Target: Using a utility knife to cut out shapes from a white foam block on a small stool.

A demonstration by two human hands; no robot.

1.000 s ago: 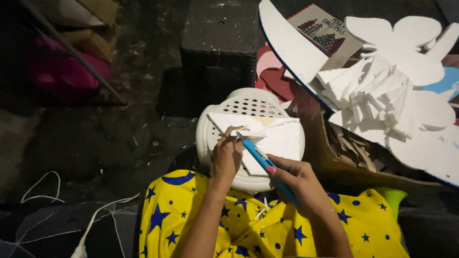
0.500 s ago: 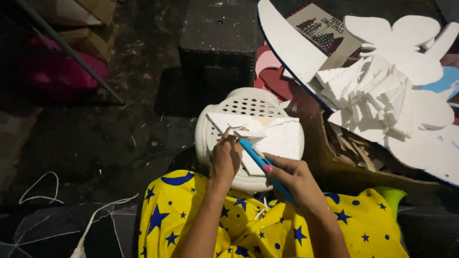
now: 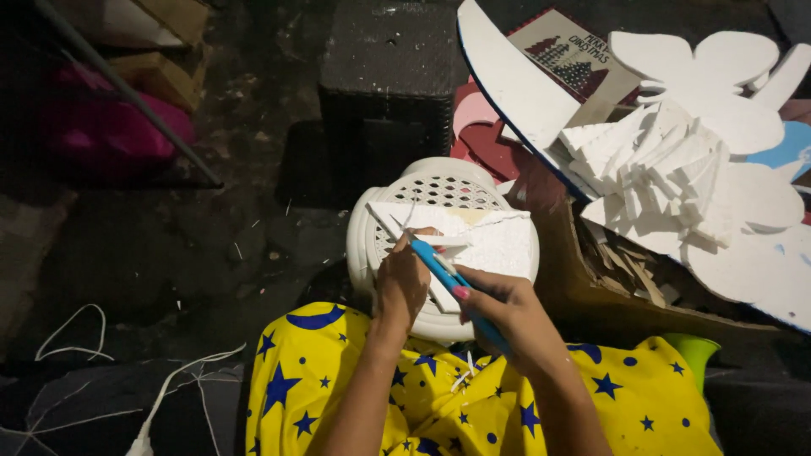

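A white round plastic stool [image 3: 439, 181] with a perforated top stands in front of my knees. On it lies a flat white foam sheet [image 3: 498, 241], cut into angular shapes. My left hand [image 3: 400, 283] presses down on the foam near its left part. My right hand [image 3: 507, 312] grips a blue craft knife [image 3: 439, 266], its tip on the foam just beside my left fingers. I wear yellow cloth with blue stars and moons [image 3: 473, 397] over my lap.
To the right a cardboard box [image 3: 591, 295] holds a heap of white foam offcuts [image 3: 667, 169] and large foam cut-outs [image 3: 726, 67]. A dark woven block [image 3: 389, 84] stands behind the stool. White cords [image 3: 169, 397] lie on the dark floor at left; pink bag [image 3: 101, 127] far left.
My hands and the knife stay on the foam; the blade has shifted only slightly along the cut. The view moved a little.
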